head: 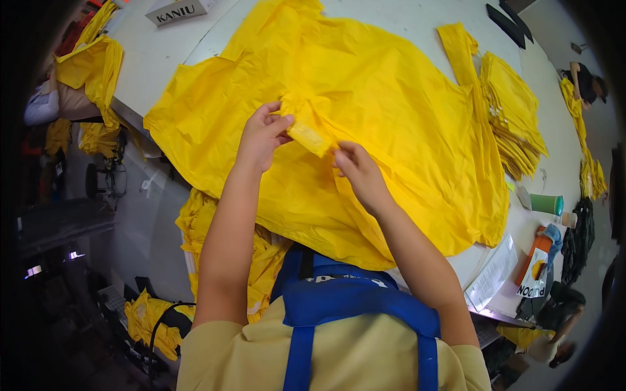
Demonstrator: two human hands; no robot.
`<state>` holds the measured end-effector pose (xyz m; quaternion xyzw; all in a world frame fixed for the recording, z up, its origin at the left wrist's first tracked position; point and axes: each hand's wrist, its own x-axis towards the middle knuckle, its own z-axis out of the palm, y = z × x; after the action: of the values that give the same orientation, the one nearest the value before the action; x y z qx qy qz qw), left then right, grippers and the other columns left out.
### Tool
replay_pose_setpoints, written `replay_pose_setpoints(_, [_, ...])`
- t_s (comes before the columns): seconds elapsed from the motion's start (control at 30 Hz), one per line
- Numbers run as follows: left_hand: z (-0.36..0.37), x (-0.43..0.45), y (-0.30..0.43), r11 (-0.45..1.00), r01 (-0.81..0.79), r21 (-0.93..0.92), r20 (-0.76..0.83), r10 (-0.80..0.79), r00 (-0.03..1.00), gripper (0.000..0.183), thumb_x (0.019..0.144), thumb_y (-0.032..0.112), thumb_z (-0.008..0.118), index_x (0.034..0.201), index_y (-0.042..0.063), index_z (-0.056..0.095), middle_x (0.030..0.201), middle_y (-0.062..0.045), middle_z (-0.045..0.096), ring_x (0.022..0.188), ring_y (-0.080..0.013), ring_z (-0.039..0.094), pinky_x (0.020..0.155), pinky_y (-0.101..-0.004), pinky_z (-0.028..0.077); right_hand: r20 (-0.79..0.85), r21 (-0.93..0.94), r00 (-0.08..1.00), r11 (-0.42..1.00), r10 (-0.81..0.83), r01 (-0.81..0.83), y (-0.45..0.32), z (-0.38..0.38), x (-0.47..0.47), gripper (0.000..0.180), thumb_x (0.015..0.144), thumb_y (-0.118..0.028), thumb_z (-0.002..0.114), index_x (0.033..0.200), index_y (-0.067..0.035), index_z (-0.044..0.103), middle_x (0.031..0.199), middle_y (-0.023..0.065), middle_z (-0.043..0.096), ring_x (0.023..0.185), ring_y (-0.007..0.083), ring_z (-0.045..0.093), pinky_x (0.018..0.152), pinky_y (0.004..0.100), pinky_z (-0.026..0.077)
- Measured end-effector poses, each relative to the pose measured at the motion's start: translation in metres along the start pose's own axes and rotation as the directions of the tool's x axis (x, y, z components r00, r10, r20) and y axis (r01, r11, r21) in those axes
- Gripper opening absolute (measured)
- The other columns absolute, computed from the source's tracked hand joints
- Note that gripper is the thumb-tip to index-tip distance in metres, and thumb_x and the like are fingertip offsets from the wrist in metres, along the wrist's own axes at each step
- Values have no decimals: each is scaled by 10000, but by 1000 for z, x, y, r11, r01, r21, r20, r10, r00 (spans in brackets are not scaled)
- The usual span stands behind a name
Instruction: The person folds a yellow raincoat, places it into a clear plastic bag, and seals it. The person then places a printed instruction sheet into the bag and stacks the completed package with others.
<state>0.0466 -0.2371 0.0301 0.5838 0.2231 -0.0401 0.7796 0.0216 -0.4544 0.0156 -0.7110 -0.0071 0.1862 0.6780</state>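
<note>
A large yellow garment of thin, creased fabric (401, 107) lies spread over the white table (146, 58) and hangs over its near edge. My left hand (266, 132) pinches one end of a narrow gathered band (308, 137) of the garment between thumb and fingers, lifted a little above the rest. At the band's other end, my right hand (354, 163) has thumb and fingertips close together at its corner; the hold there is partly hidden by the fingers.
Folded yellow pieces (513, 112) are stacked at the right. Nearby are a green thread cone (545, 204), printed sheets (494, 273) and an orange box (533, 254). More yellow fabric (195, 215) hangs below the table edge. Other people (582, 80) work at both sides.
</note>
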Motion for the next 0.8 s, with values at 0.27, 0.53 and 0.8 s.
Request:
replay_pose_setpoints(0.27, [24, -24, 41, 983, -20, -183, 190, 55, 980, 330, 906, 129, 632, 1207, 24, 546, 845, -22, 609, 663, -80, 546, 612, -249, 472, 112, 703, 970, 673, 216, -231, -65, -5, -3, 53, 963, -158, 551, 976, -107, 544, 821, 10, 595, 668, 118, 563, 673, 256, 498])
replay_pose_setpoints(0.53, [74, -83, -19, 763, 501, -409, 536, -243, 808, 308, 975, 328, 551, 1125, 61, 588, 907, -32, 622, 812, -123, 584, 658, -271, 493, 33, 817, 991, 568, 132, -103, -70, -44, -40, 82, 1001, -157, 473, 1051, -96, 496, 947, 66, 646, 805, 168, 659, 682, 268, 521])
replay_pose_setpoints(0.8, [68, -16, -10, 735, 295, -610, 466, 32, 884, 195, 991, 189, 516, 1074, 45, 617, 1029, -81, 673, 941, -194, 619, 852, -382, 518, -282, -120, 959, 993, -16, -19, 3, -123, -89, 293, 941, -184, 597, 1176, -62, 471, 1182, 136, 593, 1121, 230, 553, 945, 347, 421])
